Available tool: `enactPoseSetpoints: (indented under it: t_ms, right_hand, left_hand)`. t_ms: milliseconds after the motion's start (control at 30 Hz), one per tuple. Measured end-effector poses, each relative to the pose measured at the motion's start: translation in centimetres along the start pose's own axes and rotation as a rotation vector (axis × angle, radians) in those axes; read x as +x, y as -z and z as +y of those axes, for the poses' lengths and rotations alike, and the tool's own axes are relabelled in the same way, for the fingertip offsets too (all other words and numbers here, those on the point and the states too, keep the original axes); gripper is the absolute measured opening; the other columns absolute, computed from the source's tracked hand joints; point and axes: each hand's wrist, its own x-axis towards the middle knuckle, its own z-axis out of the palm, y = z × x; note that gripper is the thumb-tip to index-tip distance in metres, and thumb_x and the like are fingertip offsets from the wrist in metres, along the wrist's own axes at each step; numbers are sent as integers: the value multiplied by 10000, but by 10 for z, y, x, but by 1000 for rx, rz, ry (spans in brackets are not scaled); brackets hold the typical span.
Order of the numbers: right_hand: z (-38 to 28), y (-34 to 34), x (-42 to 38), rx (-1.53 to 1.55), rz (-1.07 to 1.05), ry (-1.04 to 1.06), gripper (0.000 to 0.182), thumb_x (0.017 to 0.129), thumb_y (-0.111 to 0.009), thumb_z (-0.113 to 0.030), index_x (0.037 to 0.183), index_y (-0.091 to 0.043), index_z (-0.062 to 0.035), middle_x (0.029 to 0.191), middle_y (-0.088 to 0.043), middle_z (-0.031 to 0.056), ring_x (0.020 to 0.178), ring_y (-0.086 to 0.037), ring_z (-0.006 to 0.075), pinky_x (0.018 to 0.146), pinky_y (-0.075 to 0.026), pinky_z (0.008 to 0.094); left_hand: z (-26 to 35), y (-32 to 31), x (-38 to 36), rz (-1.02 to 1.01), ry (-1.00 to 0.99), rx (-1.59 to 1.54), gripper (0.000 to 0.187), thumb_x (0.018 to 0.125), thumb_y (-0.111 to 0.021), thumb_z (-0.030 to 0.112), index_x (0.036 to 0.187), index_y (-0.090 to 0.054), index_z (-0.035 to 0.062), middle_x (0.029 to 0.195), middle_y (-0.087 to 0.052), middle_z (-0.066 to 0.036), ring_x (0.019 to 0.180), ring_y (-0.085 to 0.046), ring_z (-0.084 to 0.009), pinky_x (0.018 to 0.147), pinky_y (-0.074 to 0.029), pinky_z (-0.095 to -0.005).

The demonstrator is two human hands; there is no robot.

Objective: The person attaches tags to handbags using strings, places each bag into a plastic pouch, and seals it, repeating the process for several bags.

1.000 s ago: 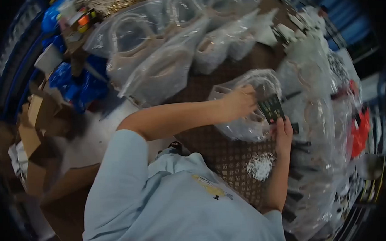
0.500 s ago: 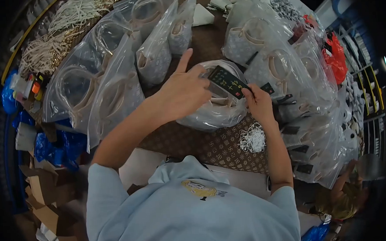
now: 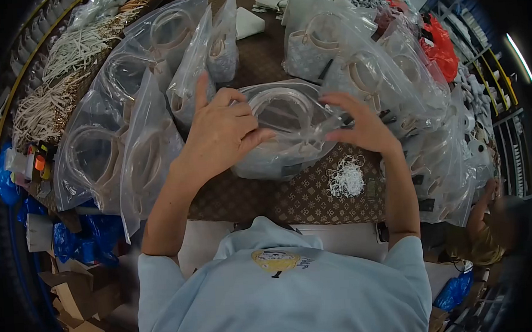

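Note:
A handbag in clear plastic (image 3: 287, 108) lies at the middle of the brown patterned table (image 3: 249, 197). My left hand (image 3: 222, 126) is at its left side, index finger raised and thumb stretched toward the plastic, with nothing seen in it. At the bag's right side, my right hand (image 3: 363, 125) has its thumb and fingers spread around the edge of the plastic; no clear grip on it shows. The dark printed card is not seen in either hand. A heap of white string loops (image 3: 346, 177) lies on the table below my right hand.
More plastic-wrapped handbags stand on the left (image 3: 91, 163) and right (image 3: 314, 46). Bundles of straps (image 3: 46, 108) are at the far left. A red plastic bag (image 3: 440, 48) is at the back right. Another person (image 3: 489, 232) is at the lower right. Open cardboard boxes (image 3: 74, 302) sit lower left.
The dark card has left my right hand, whose fingers have spread. My left hand has moved left and down in view. The whole view has shifted slightly.

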Motion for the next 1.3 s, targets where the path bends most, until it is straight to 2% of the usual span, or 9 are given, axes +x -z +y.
enactPoseSetpoints:
  t_ms: [200, 300, 367, 500, 767, 933, 1000, 1100, 1300]
  right_hand:
    - [41, -3, -16, -118, 173, 15, 552, 715, -717, -120, 1225, -507, -99, 1300, -460, 88, 1184, -440, 237, 1003, -323, 369]
    - [70, -4, -13, 271, 236, -186, 436, 760, -689, -180, 1166, -553, -98, 1085, -603, 71, 1004, -549, 185, 853, -417, 316]
    - [81, -3, -10, 462, 4, -262, 293, 811, -648, -159, 1080, -599, -55, 872, -641, 28, 824, -562, 96, 734, -435, 254]
    - [75, 4, -19, 346, 242, -108, 165, 841, -616, -138, 942, -628, -8, 739, -595, -10, 691, -502, 36, 634, -413, 204]
    - [58, 20, -38, 273, 277, -73, 137, 840, -622, -144, 840, -609, -7, 679, -528, -38, 624, -433, 25, 550, -365, 206]
    - [62, 14, -40, 233, 323, -56, 134, 824, -628, -127, 831, -607, 4, 658, -527, -3, 588, -433, 48, 527, -369, 226]
    - [60, 13, -40, 240, 326, -33, 129, 816, -632, -119, 830, -607, 7, 651, -527, 12, 578, -435, 59, 523, -370, 233]
    - [58, 17, -45, 173, 317, -64, 127, 807, -631, -105, 811, -590, 15, 695, -550, 21, 631, -475, 69, 580, -398, 236]
    - [64, 14, -46, 195, 336, -84, 129, 801, -637, -106, 809, -590, 14, 684, -542, 16, 624, -460, 69, 571, -392, 236]
  left_hand:
    - [-9, 5, 12, 58, -49, 9, 244, 683, -706, 322, 618, -662, 91, 780, -627, 23, 1073, -497, -230, 1058, -82, -544]
    - [-11, 10, 12, -2, -51, -32, 201, 663, -732, 280, 655, -640, 101, 896, -639, 14, 1190, -431, -260, 1069, -48, -521]
    - [-11, 14, 13, -62, 65, -60, 223, 657, -735, 305, 744, -647, 119, 970, -637, 4, 1233, -384, -268, 1071, -38, -519]
    - [-36, 13, 9, 16, 137, 68, 226, 670, -731, 273, 805, -640, 116, 970, -638, -2, 1139, -473, -263, 1075, -67, -503]
    - [-64, 15, 15, -224, 723, -300, 201, 717, -677, 196, 894, -642, 107, 978, -629, -59, 991, -562, -192, 1027, -200, -480]
    - [37, -25, 69, 86, 13, 155, 534, 697, -683, 285, 1174, -497, 136, 1129, -565, -55, 1108, -491, -239, 1038, -158, -557]
    - [68, -65, 97, 106, -138, 24, 397, 710, -658, 251, 1079, -581, 126, 1012, -590, -54, 1064, -479, -231, 1053, -145, -534]
    - [65, -90, 127, -150, -184, 22, 216, 732, -634, 225, 927, -621, 131, 890, -591, -20, 1003, -500, -210, 1057, -135, -528]
    - [58, -101, 134, -142, -274, -113, 101, 745, -618, 201, 790, -596, 113, 803, -572, -2, 929, -517, -202, 1042, -170, -527]
